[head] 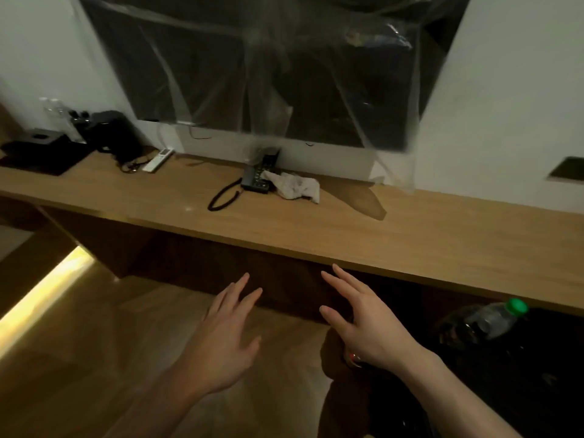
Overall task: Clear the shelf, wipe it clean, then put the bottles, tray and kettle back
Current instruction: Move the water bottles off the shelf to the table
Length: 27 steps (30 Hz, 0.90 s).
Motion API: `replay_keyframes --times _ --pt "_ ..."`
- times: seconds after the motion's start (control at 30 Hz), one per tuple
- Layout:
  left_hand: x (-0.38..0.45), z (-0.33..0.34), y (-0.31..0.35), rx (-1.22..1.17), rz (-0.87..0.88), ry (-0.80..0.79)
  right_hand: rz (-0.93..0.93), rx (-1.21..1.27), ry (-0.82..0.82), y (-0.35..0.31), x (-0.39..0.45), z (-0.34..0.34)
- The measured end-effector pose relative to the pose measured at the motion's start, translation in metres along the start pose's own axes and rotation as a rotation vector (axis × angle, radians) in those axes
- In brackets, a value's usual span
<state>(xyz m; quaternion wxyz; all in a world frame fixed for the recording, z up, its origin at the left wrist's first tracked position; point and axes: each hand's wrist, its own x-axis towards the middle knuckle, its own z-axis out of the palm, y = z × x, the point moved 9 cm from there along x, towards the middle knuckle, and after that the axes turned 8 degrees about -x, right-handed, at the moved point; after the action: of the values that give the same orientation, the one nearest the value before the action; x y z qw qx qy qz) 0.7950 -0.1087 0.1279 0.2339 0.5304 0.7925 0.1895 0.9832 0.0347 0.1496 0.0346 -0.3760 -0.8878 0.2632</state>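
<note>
A long wooden shelf (347,229) runs across the view under a wall TV. At its far left stand a black kettle (110,134), a black tray (44,158) and clear bottles (55,109) against the wall. A crumpled white cloth (297,188) lies mid-shelf beside a black phone (260,175). My left hand (227,336) and my right hand (363,320) hover below the shelf's front edge, fingers spread, holding nothing.
A white remote (158,159) and a tangled cord lie next to the kettle. A plastic bottle with a green cap (496,317) sits in a dark bin at the lower right. A plastic-covered TV (268,67) hangs above. A light strip glows at floor level, left.
</note>
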Motion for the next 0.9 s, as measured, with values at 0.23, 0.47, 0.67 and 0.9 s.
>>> replay_keyframes --times 0.23,0.47,0.67,0.9 --pt "-0.04 -0.078 -0.107 0.127 -0.067 0.135 -0.149 -0.054 -0.089 -0.109 0.041 0.049" --pt "-0.049 -0.15 -0.171 0.147 -0.181 0.28 -0.291 -0.128 -0.159 -0.193 0.105 0.07" --pt "-0.036 -0.191 -0.23 0.19 -0.334 0.304 -0.357 -0.18 -0.254 -0.253 0.182 0.096" --pt "0.016 -0.247 -0.306 0.247 -0.553 0.206 -0.398 -0.266 -0.382 -0.3 0.282 0.123"
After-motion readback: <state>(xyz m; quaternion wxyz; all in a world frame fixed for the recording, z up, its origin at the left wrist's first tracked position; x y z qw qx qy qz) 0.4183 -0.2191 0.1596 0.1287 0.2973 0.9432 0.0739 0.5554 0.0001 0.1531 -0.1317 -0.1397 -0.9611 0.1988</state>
